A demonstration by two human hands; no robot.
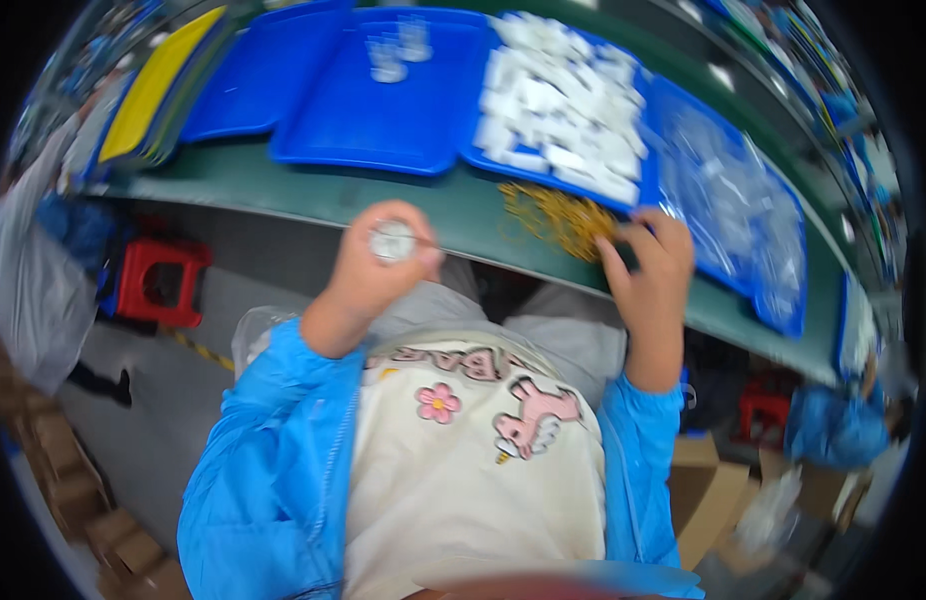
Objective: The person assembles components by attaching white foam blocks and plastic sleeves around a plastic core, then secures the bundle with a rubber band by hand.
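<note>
The left hand is curled around a small, round, whitish thing, held over the near edge of the bench. If the fingers loosened there, it could drop past the edge toward the lap or floor.

The right hand reaches to the yellow rubber bands, its thumb and fingers at the pile's right end; blur hides whether they pinch one. The bands lie tangled, so pulling one might drag others off the edge.

Just beyond the bands, white pieces are heaped in a blue tray; a knock could send some sliding out. To its right, clear plastic bags lie loosely, easily snagged by a passing sleeve.
</note>
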